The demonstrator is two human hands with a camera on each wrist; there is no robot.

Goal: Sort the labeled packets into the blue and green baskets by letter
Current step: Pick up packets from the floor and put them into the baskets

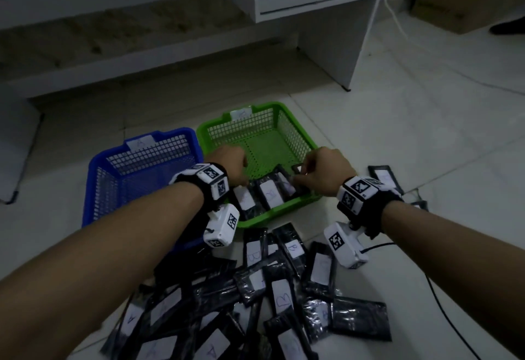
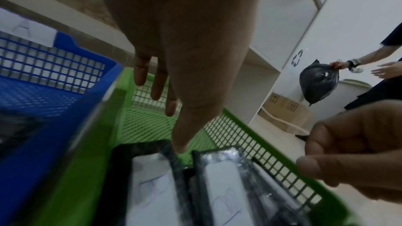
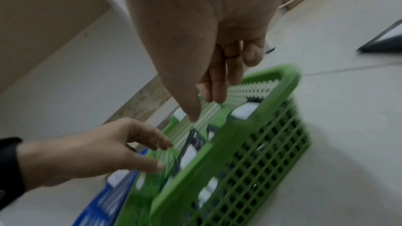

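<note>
A blue basket (image 1: 142, 155) tagged A stands left of a green basket (image 1: 284, 109) tagged B on the floor. Several black packets with white labels (image 1: 270, 193) lie in the green basket's near end. My left hand (image 1: 231, 161) hovers over them with straight fingers, and in the left wrist view its thumb tip (image 2: 179, 147) touches the edge of a packet (image 2: 152, 186). My right hand (image 1: 306, 173) is over the basket's near right corner. Its fingers (image 3: 217, 92) hang loosely with nothing between them. A pile of packets marked A or B (image 1: 270, 288) lies in front of the baskets.
A few more packets (image 1: 383, 175) lie on the tiles right of my right wrist. A black cable (image 1: 443, 303) runs across the floor at right. White furniture (image 1: 349, 75) stands behind the baskets. Another person holding a black bag (image 2: 317, 82) stands farther off.
</note>
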